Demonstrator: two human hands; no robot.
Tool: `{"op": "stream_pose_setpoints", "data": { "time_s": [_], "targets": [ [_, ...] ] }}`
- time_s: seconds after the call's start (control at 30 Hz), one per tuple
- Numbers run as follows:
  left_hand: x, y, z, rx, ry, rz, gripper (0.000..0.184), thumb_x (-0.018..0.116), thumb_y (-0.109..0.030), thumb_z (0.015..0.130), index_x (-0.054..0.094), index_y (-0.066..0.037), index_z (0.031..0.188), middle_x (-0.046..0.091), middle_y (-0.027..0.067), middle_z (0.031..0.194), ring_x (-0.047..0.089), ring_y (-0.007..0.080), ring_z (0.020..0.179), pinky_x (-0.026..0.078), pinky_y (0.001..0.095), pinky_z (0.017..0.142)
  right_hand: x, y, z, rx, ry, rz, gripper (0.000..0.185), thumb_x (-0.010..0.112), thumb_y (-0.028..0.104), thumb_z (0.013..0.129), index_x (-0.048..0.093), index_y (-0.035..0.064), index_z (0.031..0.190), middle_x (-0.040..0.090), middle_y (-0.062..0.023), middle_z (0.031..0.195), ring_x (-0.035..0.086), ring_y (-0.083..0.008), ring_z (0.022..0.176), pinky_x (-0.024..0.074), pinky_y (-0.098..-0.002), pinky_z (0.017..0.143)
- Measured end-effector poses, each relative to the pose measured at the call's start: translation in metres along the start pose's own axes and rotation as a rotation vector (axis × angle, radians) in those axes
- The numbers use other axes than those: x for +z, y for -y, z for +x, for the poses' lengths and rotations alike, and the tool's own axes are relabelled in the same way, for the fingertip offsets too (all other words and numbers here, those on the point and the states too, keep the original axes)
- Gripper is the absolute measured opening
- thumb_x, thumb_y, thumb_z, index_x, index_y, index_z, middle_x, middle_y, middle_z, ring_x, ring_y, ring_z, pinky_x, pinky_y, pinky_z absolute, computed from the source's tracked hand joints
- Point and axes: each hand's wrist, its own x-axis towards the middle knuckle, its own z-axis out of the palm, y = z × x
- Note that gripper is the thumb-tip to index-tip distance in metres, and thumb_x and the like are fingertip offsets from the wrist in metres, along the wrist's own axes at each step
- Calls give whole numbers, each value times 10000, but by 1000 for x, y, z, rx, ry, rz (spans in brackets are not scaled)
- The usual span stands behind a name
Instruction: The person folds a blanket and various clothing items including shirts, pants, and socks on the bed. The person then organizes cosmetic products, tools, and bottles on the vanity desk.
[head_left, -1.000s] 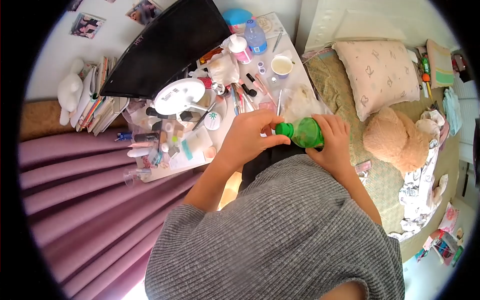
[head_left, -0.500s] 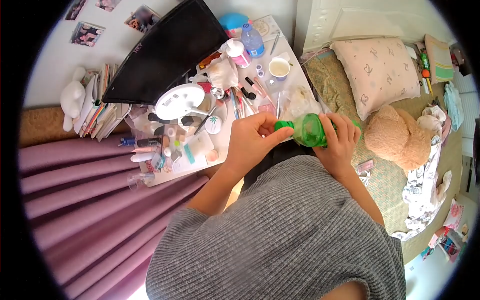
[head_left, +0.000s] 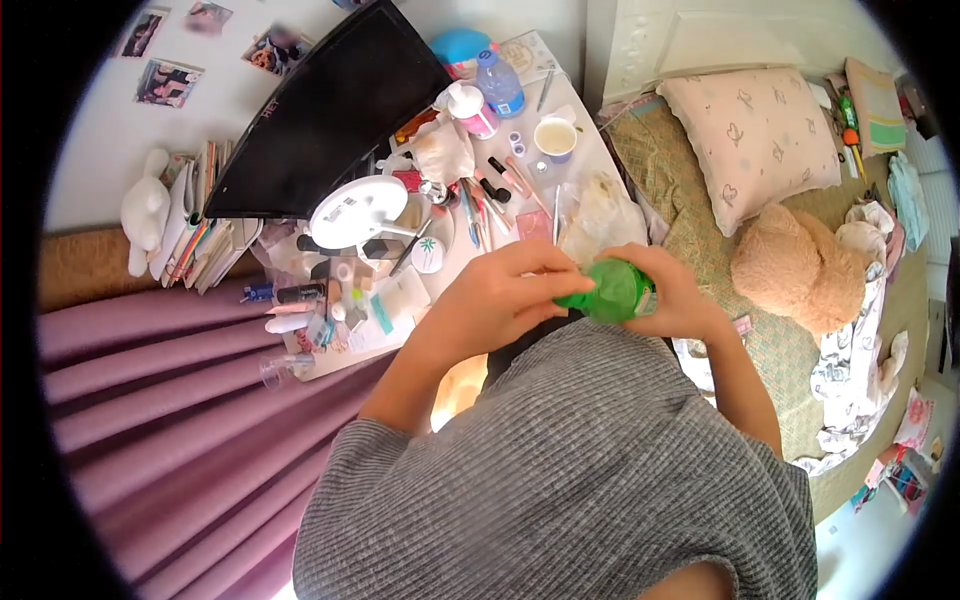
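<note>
A green plastic bottle (head_left: 612, 291) is held in front of my body at the desk's near edge. My right hand (head_left: 668, 292) wraps round its body. The fingers of my left hand (head_left: 508, 296) pinch the green cap (head_left: 574, 298) at the bottle's neck. I cannot tell whether the cap is still on the thread, since my fingers cover part of it. Just beyond the bottle, a crumpled clear plastic bag (head_left: 600, 215) lies on the desk.
The desk (head_left: 470, 262) is crowded with a monitor (head_left: 330, 120), a round white mirror (head_left: 360, 211), a paper cup (head_left: 555, 139), a water bottle (head_left: 499, 84) and cosmetics. On the right stands a bed with a pillow (head_left: 750, 145) and a teddy bear (head_left: 797, 268).
Both hands have come slightly nearer my body with the bottle. The bottle has turned, so less of its length shows. My left fingers now cover more of the cap.
</note>
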Motion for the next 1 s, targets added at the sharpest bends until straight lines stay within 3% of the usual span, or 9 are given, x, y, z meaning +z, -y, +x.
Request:
{"op": "stream_pose_setpoints", "data": {
  "time_s": [0.1, 0.2, 0.4, 0.47, 0.6, 0.7, 0.87, 0.97, 1.0],
  "targets": [
    [-3, -3, 2, 165, 67, -9, 314, 654, 42, 616, 678, -81, 903, 618, 50, 910, 589, 218, 821, 471, 304, 720, -11, 1, 7, 52, 266, 289, 635, 707, 112, 530, 523, 56, 1135, 561, -91, 1090, 541, -212, 985, 406, -323, 885],
    [-4, -2, 2, 189, 107, -109, 300, 622, 75, 614, 683, -73, 868, 627, 61, 975, 592, 233, 877, 469, 323, 760, -9, -2, 9, 21, 312, 343, 655, 701, 106, 527, 508, 53, 1150, 565, -84, 1075, 541, -200, 981, 410, -317, 876],
    [10, 9, -2, 167, -37, -242, 274, 596, 88, 619, 649, -22, 865, 619, 89, 1068, 582, 274, 979, 455, 351, 840, 5, 8, 15, 55, 120, 365, 686, 715, 127, 545, 473, 39, 1181, 570, -112, 1056, 545, -220, 996, 416, -330, 869],
    [13, -3, 1, 131, -65, -221, 236, 614, 60, 648, 628, -8, 873, 617, 103, 1071, 583, 280, 982, 447, 359, 859, 13, 13, 19, -22, -14, 167, 670, 706, 111, 541, 480, 35, 1167, 577, -107, 1038, 548, -228, 992, 421, -335, 858],
    [22, -13, 2, -84, -297, -393, 119, 611, 22, 737, 621, -13, 850, 620, 152, 1042, 598, 260, 964, 440, 356, 864, 20, 30, 28, -165, -48, 75, 647, 691, 89, 529, 495, 34, 1144, 592, -104, 1002, 558, -249, 969, 431, -344, 841],
    [9, -11, 4, 55, -103, -486, 109, 607, 47, 734, 631, -16, 820, 638, 140, 994, 615, 261, 925, 450, 353, 858, 28, 19, 38, -276, 141, 289, 645, 690, 104, 528, 502, 37, 1141, 602, -101, 976, 569, -233, 947, 436, -344, 832],
    [-21, -3, 25, 566, 614, -783, 88, 586, -63, 798, 650, -115, 766, 651, 117, 977, 625, 235, 910, 132, 421, 1074, 27, 31, 55, -192, 602, 513, 732, 692, 93, 535, 460, 40, 1227, 597, -105, 1055, 571, -200, 933, 438, -306, 831],
    [-28, 2, 28, 516, 527, -874, 26, 648, -119, 766, 643, -110, 742, 653, 128, 933, 624, 260, 878, 186, 437, 1051, 30, 40, 62, -270, 534, 534, 742, 711, 117, 549, 443, 38, 1237, 596, -115, 1051, 567, -207, 945, 436, -315, 834],
    [-24, 3, 20, 422, 304, -927, 158, 693, -137, 728, 606, -63, 837, 629, 142, 972, 606, 250, 892, 268, 410, 980, 31, 45, 62, -221, 446, 548, 738, 718, 126, 553, 442, 37, 1232, 592, -117, 1050, 562, -215, 953, 430, -323, 843]
  ]
}}
